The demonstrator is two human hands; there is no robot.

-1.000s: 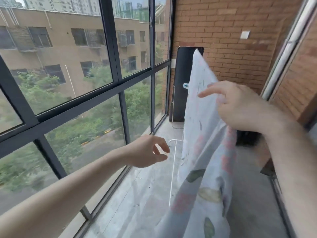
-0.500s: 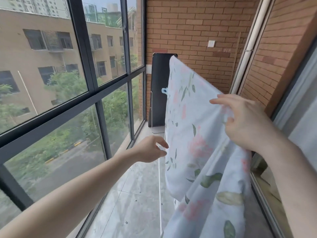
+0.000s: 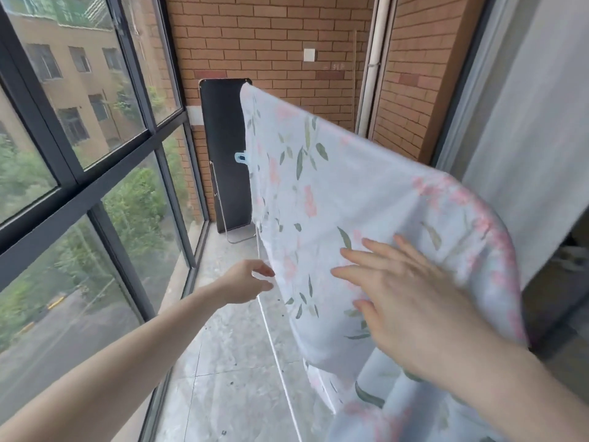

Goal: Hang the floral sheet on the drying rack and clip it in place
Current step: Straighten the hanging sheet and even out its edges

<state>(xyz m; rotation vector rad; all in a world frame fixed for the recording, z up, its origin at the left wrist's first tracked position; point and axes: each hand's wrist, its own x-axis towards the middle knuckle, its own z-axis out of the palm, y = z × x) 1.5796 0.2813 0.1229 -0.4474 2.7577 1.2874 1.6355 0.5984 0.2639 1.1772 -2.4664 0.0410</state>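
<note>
Brick balcony wall behind. Floral sheet (image 3: 334, 193) draped over drying rack (image 3: 274, 342), blue clip (image 3: 240, 157) at far edge. Right hand (image 3: 411, 301) flat, smoothing — left hand (image 3: 245, 282) half-curled, apparently empty. Next: near-edge clip.

The floral sheet (image 3: 334, 199) hangs over the drying rack (image 3: 277, 342), a blue clip (image 3: 240, 157) on its far edge. The right hand (image 3: 411, 301) lies flat on the sheet, fingers spread. The left hand (image 3: 245, 282), fingers curled, is at the sheet's lower edge beside a white rack bar; whether it grips anything is unclear
</note>
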